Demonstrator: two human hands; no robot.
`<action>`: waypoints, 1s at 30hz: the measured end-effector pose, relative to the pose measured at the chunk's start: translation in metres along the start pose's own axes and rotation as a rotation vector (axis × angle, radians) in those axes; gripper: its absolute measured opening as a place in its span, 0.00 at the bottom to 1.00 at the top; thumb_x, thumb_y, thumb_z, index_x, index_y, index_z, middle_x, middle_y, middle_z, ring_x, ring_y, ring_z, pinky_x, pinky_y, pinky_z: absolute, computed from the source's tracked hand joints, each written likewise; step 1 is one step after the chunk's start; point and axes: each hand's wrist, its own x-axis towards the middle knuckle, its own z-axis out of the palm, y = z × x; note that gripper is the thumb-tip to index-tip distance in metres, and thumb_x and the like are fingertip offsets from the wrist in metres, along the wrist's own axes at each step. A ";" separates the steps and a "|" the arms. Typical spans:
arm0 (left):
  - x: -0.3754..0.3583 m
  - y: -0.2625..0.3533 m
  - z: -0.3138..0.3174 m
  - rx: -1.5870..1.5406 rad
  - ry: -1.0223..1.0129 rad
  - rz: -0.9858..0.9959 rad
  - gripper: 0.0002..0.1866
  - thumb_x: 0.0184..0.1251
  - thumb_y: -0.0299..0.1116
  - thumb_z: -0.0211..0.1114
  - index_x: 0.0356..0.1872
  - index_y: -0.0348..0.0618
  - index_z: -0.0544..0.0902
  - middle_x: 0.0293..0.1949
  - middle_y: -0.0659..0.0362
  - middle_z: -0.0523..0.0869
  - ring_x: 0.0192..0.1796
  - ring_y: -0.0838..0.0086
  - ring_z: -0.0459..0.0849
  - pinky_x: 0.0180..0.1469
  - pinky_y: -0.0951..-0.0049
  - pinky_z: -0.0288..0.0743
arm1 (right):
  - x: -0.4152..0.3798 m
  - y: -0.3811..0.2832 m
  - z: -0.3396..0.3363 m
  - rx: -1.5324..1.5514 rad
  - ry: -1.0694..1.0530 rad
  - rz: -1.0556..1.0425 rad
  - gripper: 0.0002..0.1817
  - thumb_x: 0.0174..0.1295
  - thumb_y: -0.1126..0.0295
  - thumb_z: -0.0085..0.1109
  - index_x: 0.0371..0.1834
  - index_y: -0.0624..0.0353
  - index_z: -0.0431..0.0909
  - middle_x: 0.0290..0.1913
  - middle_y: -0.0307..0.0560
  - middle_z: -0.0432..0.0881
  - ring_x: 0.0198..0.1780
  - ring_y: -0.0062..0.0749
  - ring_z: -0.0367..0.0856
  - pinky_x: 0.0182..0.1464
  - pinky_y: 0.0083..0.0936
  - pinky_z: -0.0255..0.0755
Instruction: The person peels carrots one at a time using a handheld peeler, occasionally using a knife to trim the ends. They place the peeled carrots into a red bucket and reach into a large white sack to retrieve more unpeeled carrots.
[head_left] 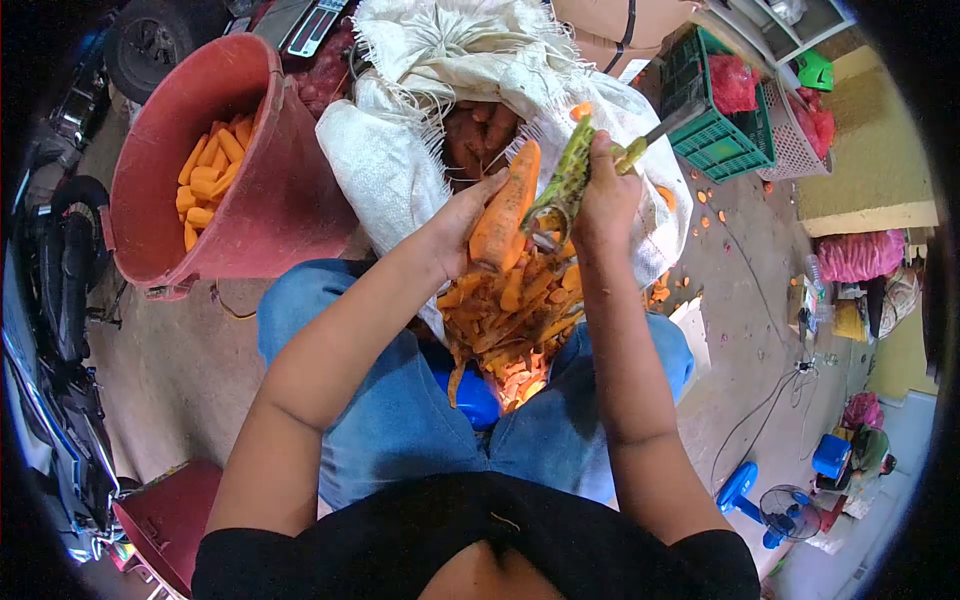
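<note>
My left hand (462,225) is wrapped round a large carrot (508,205), partly peeled, with dark skin left along its middle. In my right hand (608,205) is a green-handled peeler (568,180), its head beside the carrot; a knife blade (675,120) also sticks out past that hand to the upper right. Below both hands lies a heap of orange peelings (510,310) between my knees. Behind them a white woven sack (385,150) stands open, with unpeeled carrots (478,140) inside.
At the left stands a red tub (210,255) holding peeled carrots (215,170). Another red container (170,520) is at the lower left, near a motorcycle (60,370). Green crate (725,145) at upper right; carrot bits and cables on the floor; blue fan (790,515) at lower right.
</note>
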 end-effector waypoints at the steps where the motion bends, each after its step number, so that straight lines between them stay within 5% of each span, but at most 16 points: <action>1: -0.002 0.000 0.000 0.000 0.000 -0.001 0.21 0.60 0.50 0.44 0.41 0.42 0.68 0.30 0.53 0.77 0.28 0.67 0.79 0.29 0.68 0.76 | -0.002 0.002 0.003 0.016 -0.023 -0.022 0.16 0.56 0.60 0.50 0.25 0.66 0.72 0.20 0.39 0.72 0.19 0.18 0.66 0.23 0.18 0.62; 4: -0.005 -0.001 0.002 0.051 -0.063 -0.053 0.20 0.61 0.49 0.43 0.43 0.44 0.70 0.34 0.55 0.78 0.31 0.67 0.79 0.31 0.67 0.76 | -0.011 0.006 0.007 -0.108 -0.078 -0.167 0.16 0.57 0.60 0.50 0.26 0.67 0.72 0.21 0.38 0.72 0.22 0.18 0.66 0.25 0.18 0.62; 6: 0.000 -0.006 0.005 -0.007 0.129 0.019 0.20 0.62 0.49 0.41 0.42 0.44 0.71 0.33 0.57 0.78 0.31 0.70 0.79 0.30 0.68 0.77 | -0.023 -0.002 0.009 -0.153 -0.152 -0.255 0.16 0.57 0.61 0.49 0.30 0.68 0.73 0.23 0.38 0.73 0.26 0.17 0.66 0.30 0.17 0.63; 9: 0.000 -0.009 0.003 0.062 0.162 0.018 0.20 0.63 0.48 0.40 0.42 0.44 0.71 0.32 0.58 0.78 0.31 0.71 0.79 0.30 0.69 0.77 | -0.020 0.011 0.009 -0.251 -0.096 -0.378 0.16 0.58 0.61 0.49 0.31 0.68 0.73 0.24 0.39 0.74 0.26 0.18 0.67 0.30 0.18 0.63; 14: -0.004 -0.011 -0.004 0.174 0.090 -0.079 0.19 0.63 0.47 0.39 0.40 0.42 0.71 0.30 0.58 0.78 0.30 0.72 0.79 0.29 0.70 0.76 | -0.015 0.009 0.005 -0.315 -0.042 -0.351 0.17 0.57 0.61 0.50 0.28 0.68 0.74 0.19 0.42 0.73 0.22 0.19 0.67 0.26 0.20 0.63; 16: -0.008 -0.015 0.006 0.345 0.017 -0.151 0.19 0.63 0.46 0.40 0.40 0.40 0.70 0.28 0.57 0.78 0.30 0.72 0.78 0.31 0.72 0.75 | 0.008 0.010 -0.006 -0.485 0.176 -0.270 0.17 0.55 0.61 0.50 0.25 0.69 0.74 0.17 0.44 0.73 0.20 0.22 0.67 0.25 0.23 0.63; 19: -0.029 -0.011 0.020 0.374 0.048 -0.210 0.21 0.63 0.46 0.42 0.43 0.37 0.69 0.29 0.56 0.77 0.30 0.71 0.78 0.34 0.74 0.74 | 0.043 -0.001 -0.033 -0.325 0.485 -0.264 0.16 0.54 0.63 0.51 0.21 0.67 0.74 0.17 0.45 0.74 0.19 0.23 0.68 0.23 0.25 0.63; 21: -0.034 -0.004 0.021 0.393 -0.006 -0.194 0.23 0.62 0.47 0.44 0.45 0.35 0.68 0.32 0.55 0.77 0.31 0.71 0.78 0.35 0.76 0.74 | 0.051 0.001 -0.037 -0.001 0.400 -0.289 0.15 0.56 0.64 0.49 0.21 0.67 0.73 0.18 0.42 0.73 0.18 0.21 0.67 0.22 0.20 0.61; 26: -0.011 0.004 -0.007 0.124 -0.053 -0.083 0.22 0.60 0.48 0.46 0.43 0.38 0.70 0.34 0.57 0.78 0.33 0.72 0.78 0.36 0.74 0.75 | 0.001 -0.017 -0.002 -0.165 0.163 -0.053 0.15 0.57 0.62 0.48 0.21 0.63 0.70 0.17 0.38 0.70 0.18 0.19 0.64 0.21 0.19 0.60; 27: -0.008 0.004 -0.013 0.027 -0.163 -0.069 0.21 0.60 0.48 0.46 0.43 0.38 0.70 0.35 0.56 0.78 0.34 0.71 0.79 0.37 0.73 0.75 | -0.006 -0.005 0.004 -0.177 0.067 -0.111 0.16 0.57 0.60 0.48 0.23 0.64 0.72 0.19 0.39 0.71 0.20 0.19 0.65 0.23 0.20 0.61; 29: 0.003 -0.002 -0.014 0.007 -0.081 -0.055 0.21 0.62 0.46 0.44 0.43 0.38 0.70 0.35 0.56 0.78 0.33 0.71 0.79 0.36 0.72 0.76 | -0.019 0.015 0.015 -0.265 -0.037 -0.452 0.18 0.57 0.59 0.48 0.26 0.65 0.73 0.19 0.40 0.72 0.21 0.19 0.66 0.25 0.20 0.62; 30: 0.003 -0.004 -0.010 0.004 0.036 0.017 0.20 0.62 0.45 0.42 0.44 0.39 0.69 0.35 0.56 0.78 0.33 0.71 0.79 0.35 0.72 0.76 | -0.022 0.015 0.016 -0.266 -0.040 -0.451 0.18 0.57 0.59 0.48 0.26 0.65 0.73 0.19 0.40 0.72 0.21 0.19 0.66 0.25 0.20 0.62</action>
